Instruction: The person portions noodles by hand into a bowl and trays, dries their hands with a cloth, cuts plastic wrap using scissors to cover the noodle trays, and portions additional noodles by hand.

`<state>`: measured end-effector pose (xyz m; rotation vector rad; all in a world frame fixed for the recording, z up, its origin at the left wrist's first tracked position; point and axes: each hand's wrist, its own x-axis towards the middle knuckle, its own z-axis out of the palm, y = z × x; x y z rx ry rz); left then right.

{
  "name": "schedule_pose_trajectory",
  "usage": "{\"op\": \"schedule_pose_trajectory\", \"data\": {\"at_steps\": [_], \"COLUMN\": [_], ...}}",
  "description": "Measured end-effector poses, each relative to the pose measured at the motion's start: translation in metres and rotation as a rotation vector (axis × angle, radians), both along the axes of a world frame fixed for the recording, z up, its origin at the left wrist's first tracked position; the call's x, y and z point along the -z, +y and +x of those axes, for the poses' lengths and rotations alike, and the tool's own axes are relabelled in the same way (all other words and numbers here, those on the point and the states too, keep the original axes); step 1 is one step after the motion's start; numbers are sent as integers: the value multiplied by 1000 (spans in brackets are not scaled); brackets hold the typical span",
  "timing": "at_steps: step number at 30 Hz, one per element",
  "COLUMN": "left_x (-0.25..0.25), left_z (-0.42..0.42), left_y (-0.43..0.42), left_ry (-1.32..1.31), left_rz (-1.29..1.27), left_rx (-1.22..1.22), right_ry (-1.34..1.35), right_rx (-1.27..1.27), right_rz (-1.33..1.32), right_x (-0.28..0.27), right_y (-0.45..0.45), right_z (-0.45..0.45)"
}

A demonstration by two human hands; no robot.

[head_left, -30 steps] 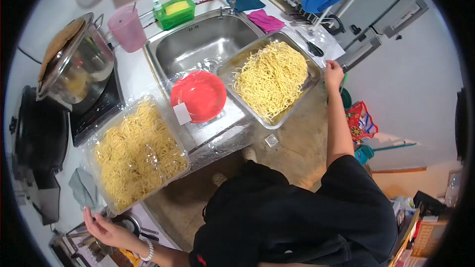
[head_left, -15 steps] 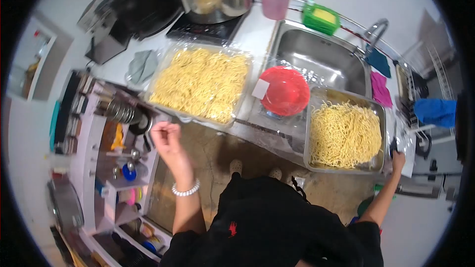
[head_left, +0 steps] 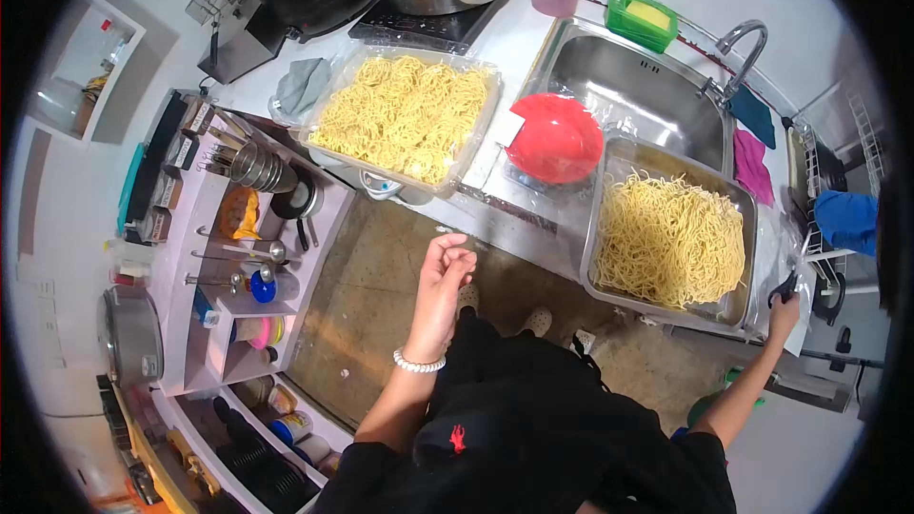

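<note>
Here, the right hand grasps a black-handled tool at the surface's right end, near the right edge of the metal tray of noodles; the left hand, loosely curled and holding nothing, hovers off the near edge.

The right hand holds a black-handled tool by its handle, just beside a metal tray of yellow noodles; the left hand, fingers loosely curled, hangs in front of the bench; a clear container of noodles stands near a red bowl; the metal tray sits at the corner of the sink, its faucet arching behind.
</note>
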<state>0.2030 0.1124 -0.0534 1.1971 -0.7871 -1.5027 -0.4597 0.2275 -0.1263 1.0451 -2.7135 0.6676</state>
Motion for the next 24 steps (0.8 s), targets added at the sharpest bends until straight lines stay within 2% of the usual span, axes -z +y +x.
{"op": "schedule_pose_trajectory", "data": {"at_steps": [2,5,6,9,11,14,15,17,19,21,23,24], "left_x": [0,-7,-9,-12,-10,-14,-18,-27,-39,-42,-46,-43], "left_z": [3,12,15,30,46,75,90,133,174,215,252,267], "left_y": [-1,-16,-23,-43,-55,-73,-83,-102,-128,-164,-200,-217], "left_ry": [-14,-9,-7,15,20,-58,-150,-322,-410,-839,-1173,-1137], "left_rz": [42,109,136,136,159,184,91,-87,-340,-581,-679,-610], "left_rx": [64,141,163,226,328,470,445,386,90,-242,-436,-417], "right_ry": [94,-305,-430,-595,-756,-915,-1000,-1086,-1120,-1132,-1034,-1017], "right_rx": [18,51,-12,-93,-325,-541,-411,-585,-703,-646,-498,-282], "right_rz": [-160,-343,-480,-622,-731,-824,-1036,-1008,-867,-852,-722,-823], "right_x": [-4,-28,-27,-91,-78,-91,-90,-82,-74,-67,-66,-61], "right_y": [15,44,51,32,37,22,11,6,-7,-33,-55,-70], "right_z": [6,34,49,194,226,317,356,396,441,498,538,556]}}
